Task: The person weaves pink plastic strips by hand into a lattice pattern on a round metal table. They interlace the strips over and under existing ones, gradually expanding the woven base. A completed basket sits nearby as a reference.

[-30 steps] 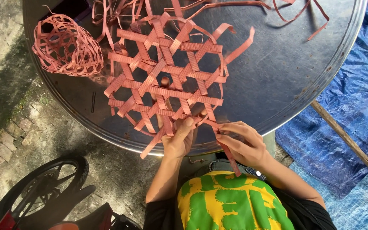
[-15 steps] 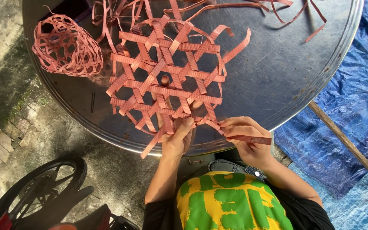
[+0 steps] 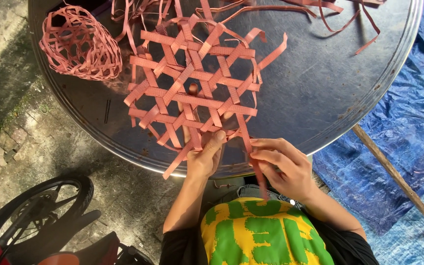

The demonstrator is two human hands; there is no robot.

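- The woven mat (image 3: 192,93) of flat pink strips lies on the round metal table (image 3: 320,88), reaching to its near edge.
- The left hand (image 3: 204,157) presses the mat's near edge, thumb on top, fingers tucked under the weave.
- The right hand (image 3: 283,169) pinches 1 loose strip (image 3: 251,147) that hangs past the table's near edge.
- A small woven basket (image 3: 79,44) sits at the table's far left edge.
- Spare strips (image 3: 339,14) lie along the far edge.
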